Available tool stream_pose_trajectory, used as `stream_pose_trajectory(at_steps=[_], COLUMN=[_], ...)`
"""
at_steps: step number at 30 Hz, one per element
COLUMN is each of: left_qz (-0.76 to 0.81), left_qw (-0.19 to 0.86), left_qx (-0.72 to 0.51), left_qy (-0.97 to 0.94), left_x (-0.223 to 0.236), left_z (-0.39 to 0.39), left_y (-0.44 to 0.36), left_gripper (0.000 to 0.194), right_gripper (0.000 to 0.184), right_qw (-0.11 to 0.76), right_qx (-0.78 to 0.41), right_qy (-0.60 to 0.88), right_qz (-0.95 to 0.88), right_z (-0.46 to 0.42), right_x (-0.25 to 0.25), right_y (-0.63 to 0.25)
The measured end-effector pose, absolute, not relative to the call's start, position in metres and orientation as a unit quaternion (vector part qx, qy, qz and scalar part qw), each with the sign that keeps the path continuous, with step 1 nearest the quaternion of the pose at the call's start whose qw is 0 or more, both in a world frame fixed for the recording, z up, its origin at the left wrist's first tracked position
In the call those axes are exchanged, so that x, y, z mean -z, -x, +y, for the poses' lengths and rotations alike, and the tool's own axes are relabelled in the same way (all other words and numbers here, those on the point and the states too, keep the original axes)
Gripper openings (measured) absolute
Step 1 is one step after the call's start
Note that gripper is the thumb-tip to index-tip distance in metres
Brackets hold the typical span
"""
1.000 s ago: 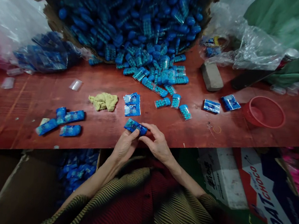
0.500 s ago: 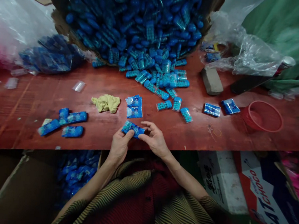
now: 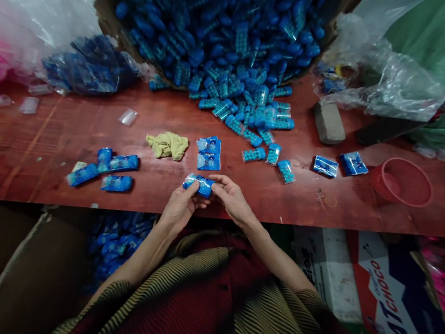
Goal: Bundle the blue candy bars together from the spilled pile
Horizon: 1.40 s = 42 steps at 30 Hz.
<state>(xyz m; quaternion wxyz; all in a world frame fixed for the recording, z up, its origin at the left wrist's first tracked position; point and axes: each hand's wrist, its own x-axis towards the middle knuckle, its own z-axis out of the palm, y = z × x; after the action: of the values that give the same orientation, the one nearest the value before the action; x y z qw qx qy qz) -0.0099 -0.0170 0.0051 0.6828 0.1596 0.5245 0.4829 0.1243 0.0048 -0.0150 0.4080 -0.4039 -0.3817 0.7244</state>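
Observation:
Both my hands meet at the near edge of the red wooden table (image 3: 34,129). My left hand (image 3: 177,210) and my right hand (image 3: 232,198) pinch the two ends of a small blue packet in clear wrap (image 3: 199,183), held just above the table. Just beyond it lie two flat blue sachets (image 3: 208,153) and a crumpled yellow cloth (image 3: 168,144). A big heap of blue packets (image 3: 236,45) spills from a cardboard box at the back.
Three wrapped blue packets (image 3: 104,168) lie at the left. A red mesh basket (image 3: 402,181), two blue sachets (image 3: 339,165) and a grey block (image 3: 329,122) sit at the right. Clear plastic bags fill both back corners. Under the table stand a box of blue packets (image 3: 117,241) and printed cartons (image 3: 387,304).
My hands have stayed on the blue packet and drawn closer together around it. The camera has tilted slightly, shifting the table right and down in view.

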Motion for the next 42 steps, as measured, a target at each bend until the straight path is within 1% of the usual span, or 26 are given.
stream_pose_trajectory(at_steps=[3,5,6,7,9,10,11,12,15,16,18,20,23,28,33,37,40,42], left_qz=[0.576,0.661,0.716,0.774,0.831,0.834,0.826,0.814,0.779,0.778,0.793,0.800,0.797,0.772,0.769,0.767,0.770,0.752], left_qw=[0.620,0.515,0.432,0.317,0.094,0.017,-0.031,-0.053,-0.025,-0.012,0.017,0.048,0.054,0.061,0.070,0.073,0.087,0.102], left_qx=[-0.491,-0.483,-0.471,-0.453,-0.401,-0.378,-0.357,-0.340,-0.285,-0.261,-0.217,-0.186,-0.186,-0.207,-0.200,-0.212,-0.265,-0.350], left_qy=[-0.205,-0.254,-0.282,-0.309,-0.375,-0.402,-0.434,-0.467,-0.559,-0.571,-0.569,-0.568,-0.572,-0.597,-0.603,-0.602,-0.574,-0.549], left_x=[-0.005,-0.006,-0.007,-0.009,-0.014,-0.015,-0.015,-0.014,0.000,0.007,0.021,0.032,0.040,0.046,0.053,0.049,0.039,0.033], left_z=[-0.014,-0.014,-0.015,-0.015,-0.017,-0.016,-0.013,-0.008,0.024,0.038,0.066,0.087,0.096,0.085,0.081,0.081,0.072,0.059], left_y=[0.029,0.053,0.067,0.081,0.104,0.112,0.116,0.117,0.103,0.096,0.082,0.072,0.069,0.075,0.065,0.058,0.052,0.045], left_gripper=[0.035,0.039,0.044,0.050,0.064,0.066,0.067,0.066,0.066,0.069,0.068,0.063,0.062,0.056,0.063,0.060,0.057,0.055], right_gripper=[0.029,0.026,0.025,0.025,0.024,0.023,0.023,0.024,0.031,0.035,0.047,0.056,0.060,0.042,0.031,0.028,0.025,0.024], right_qw=[0.386,0.374,0.370,0.369,0.366,0.363,0.360,0.353,0.292,0.257,0.178,0.114,0.078,0.098,0.122,0.152,0.184,0.212], right_qx=[-0.691,-0.656,-0.635,-0.612,-0.566,-0.542,-0.513,-0.477,-0.333,-0.284,-0.211,-0.170,-0.149,-0.149,-0.124,-0.124,-0.138,-0.153], right_qy=[0.418,0.433,0.441,0.449,0.465,0.472,0.481,0.490,0.511,0.516,0.523,0.519,0.500,0.503,0.532,0.533,0.534,0.540], right_qz=[-0.446,-0.493,-0.516,-0.537,-0.574,-0.592,-0.613,-0.639,-0.737,-0.766,-0.807,-0.830,-0.850,-0.846,-0.829,-0.823,-0.813,-0.800], right_z=[0.007,0.009,0.010,0.010,0.012,0.013,0.015,0.018,0.029,0.034,0.044,0.050,0.052,0.054,0.064,0.066,0.068,0.069], right_x=[0.019,0.023,0.025,0.026,0.028,0.027,0.025,0.023,0.019,0.019,0.023,0.030,0.040,0.040,0.040,0.046,0.048,0.045], right_y=[-0.123,-0.123,-0.124,-0.125,-0.128,-0.129,-0.129,-0.128,-0.121,-0.118,-0.112,-0.110,-0.114,-0.125,-0.120,-0.117,-0.121,-0.124])
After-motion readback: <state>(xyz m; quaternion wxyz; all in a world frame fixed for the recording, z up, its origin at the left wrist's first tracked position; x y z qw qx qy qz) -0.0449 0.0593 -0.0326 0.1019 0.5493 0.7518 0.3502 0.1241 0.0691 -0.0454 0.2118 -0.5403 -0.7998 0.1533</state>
